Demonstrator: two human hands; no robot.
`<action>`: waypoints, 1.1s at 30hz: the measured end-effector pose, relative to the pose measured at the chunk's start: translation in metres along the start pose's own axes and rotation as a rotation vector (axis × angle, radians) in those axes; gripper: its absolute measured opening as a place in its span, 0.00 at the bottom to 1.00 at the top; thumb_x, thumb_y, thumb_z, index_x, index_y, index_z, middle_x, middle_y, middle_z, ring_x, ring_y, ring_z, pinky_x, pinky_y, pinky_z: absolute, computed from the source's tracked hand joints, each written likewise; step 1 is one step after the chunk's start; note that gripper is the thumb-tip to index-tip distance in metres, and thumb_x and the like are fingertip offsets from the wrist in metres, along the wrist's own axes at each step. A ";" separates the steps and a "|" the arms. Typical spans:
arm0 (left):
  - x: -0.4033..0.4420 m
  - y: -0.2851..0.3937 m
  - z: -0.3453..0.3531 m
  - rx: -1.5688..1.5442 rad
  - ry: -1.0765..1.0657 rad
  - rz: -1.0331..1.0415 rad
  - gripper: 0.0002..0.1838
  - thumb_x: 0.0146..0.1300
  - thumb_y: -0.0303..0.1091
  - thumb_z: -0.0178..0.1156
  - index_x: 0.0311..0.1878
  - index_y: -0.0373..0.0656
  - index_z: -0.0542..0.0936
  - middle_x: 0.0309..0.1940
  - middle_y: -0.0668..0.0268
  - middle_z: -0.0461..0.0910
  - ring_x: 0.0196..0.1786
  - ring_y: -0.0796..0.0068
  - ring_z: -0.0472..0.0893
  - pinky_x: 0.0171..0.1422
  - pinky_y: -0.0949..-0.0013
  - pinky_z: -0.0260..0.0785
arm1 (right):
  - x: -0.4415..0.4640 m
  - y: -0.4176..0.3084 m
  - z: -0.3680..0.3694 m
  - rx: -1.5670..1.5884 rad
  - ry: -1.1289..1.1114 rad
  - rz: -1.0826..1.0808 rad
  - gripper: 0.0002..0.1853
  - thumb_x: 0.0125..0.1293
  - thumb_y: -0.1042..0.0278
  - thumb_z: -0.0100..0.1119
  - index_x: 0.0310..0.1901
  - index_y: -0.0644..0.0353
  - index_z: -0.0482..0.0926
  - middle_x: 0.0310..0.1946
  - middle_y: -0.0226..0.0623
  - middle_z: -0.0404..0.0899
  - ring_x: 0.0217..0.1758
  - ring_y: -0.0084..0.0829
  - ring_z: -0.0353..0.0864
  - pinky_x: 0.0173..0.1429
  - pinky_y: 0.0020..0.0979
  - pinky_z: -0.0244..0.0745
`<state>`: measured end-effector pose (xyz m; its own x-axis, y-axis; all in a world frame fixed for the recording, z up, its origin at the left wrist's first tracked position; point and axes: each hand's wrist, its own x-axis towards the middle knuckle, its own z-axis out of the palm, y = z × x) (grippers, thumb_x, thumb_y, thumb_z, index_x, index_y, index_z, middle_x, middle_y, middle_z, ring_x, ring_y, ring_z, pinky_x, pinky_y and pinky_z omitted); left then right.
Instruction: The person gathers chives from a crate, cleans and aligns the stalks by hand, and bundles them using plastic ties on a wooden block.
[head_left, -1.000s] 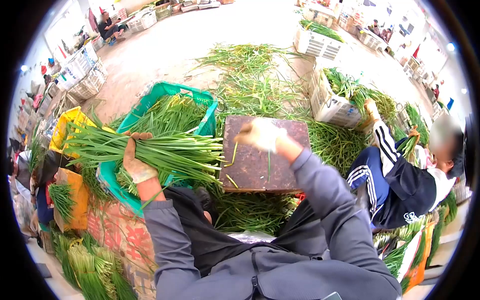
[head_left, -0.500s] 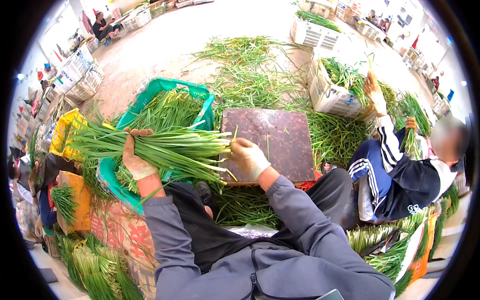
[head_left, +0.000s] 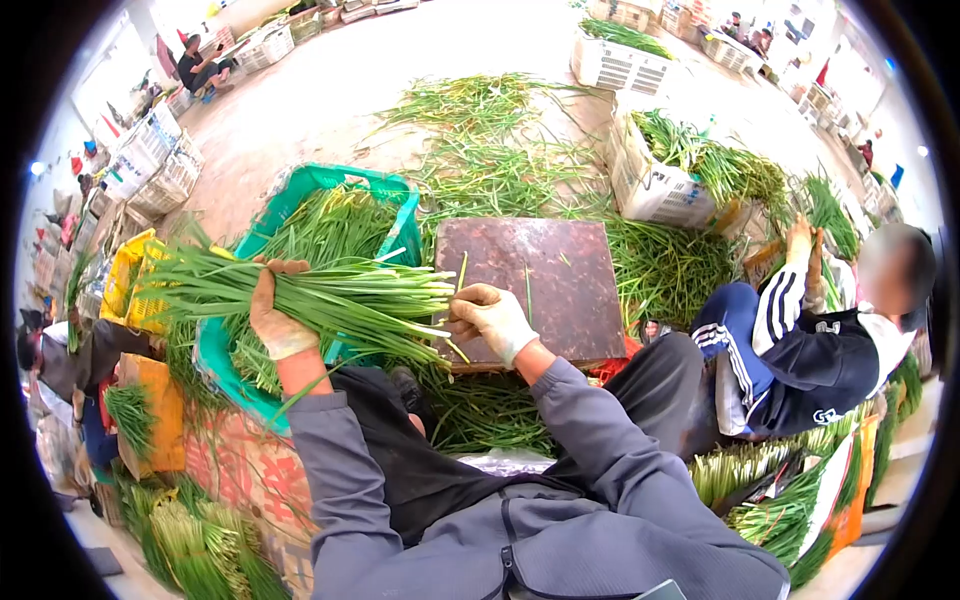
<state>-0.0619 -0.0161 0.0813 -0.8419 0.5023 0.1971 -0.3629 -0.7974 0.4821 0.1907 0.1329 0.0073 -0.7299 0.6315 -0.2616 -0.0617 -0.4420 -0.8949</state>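
Note:
My left hand (head_left: 280, 316), in a pale glove with brown fingers, is wrapped round a bunch of long green stalks (head_left: 350, 290) above the green crate (head_left: 405, 215). The pale cut ends of the bunch point right, over the edge of a dark reddish-brown block (head_left: 570, 290). At those ends my right hand (head_left: 490, 318), also gloved, has its fingers pinched together; what they hold, if anything, is too small to name. A few loose stalk pieces lie on the block.
Loose stalks (head_left: 490, 170) cover the floor beyond the block. A white crate (head_left: 650, 190) of greens stands at the right, near a seated person (head_left: 820, 350). A yellow crate (head_left: 125, 285) is at the left, and bundled stalks (head_left: 200, 540) lie at the lower left.
My right hand came back from over the block to the stalk ends, and its fingers are now pinched there. The person at the right has lowered a raised hand. My left hand keeps its grip.

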 end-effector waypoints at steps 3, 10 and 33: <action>0.000 -0.004 0.002 0.028 0.028 -0.018 0.14 0.68 0.29 0.62 0.55 0.43 0.74 0.38 0.64 0.81 0.41 0.64 0.79 0.59 0.53 0.72 | -0.007 0.000 -0.006 0.128 0.031 0.048 0.10 0.69 0.68 0.65 0.48 0.63 0.81 0.34 0.35 0.84 0.28 0.22 0.81 0.32 0.24 0.78; 0.009 0.000 -0.003 -0.040 0.003 0.000 0.10 0.70 0.31 0.60 0.52 0.44 0.75 0.38 0.65 0.81 0.41 0.67 0.79 0.58 0.54 0.72 | -0.010 0.017 0.008 0.167 -0.038 0.153 0.15 0.70 0.67 0.62 0.55 0.64 0.77 0.39 0.33 0.80 0.29 0.19 0.75 0.32 0.23 0.75; 0.018 0.018 -0.021 -0.050 0.158 -0.027 0.06 0.72 0.38 0.58 0.45 0.47 0.78 0.38 0.69 0.81 0.43 0.69 0.79 0.61 0.58 0.72 | -0.004 0.027 -0.005 0.200 -0.217 0.133 0.14 0.74 0.66 0.58 0.56 0.62 0.75 0.34 0.28 0.77 0.30 0.21 0.76 0.32 0.27 0.74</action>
<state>-0.0921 -0.0286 0.0759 -0.8824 0.4682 0.0458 -0.4026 -0.8019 0.4415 0.1948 0.1218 -0.0172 -0.8672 0.4189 -0.2693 -0.0728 -0.6416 -0.7636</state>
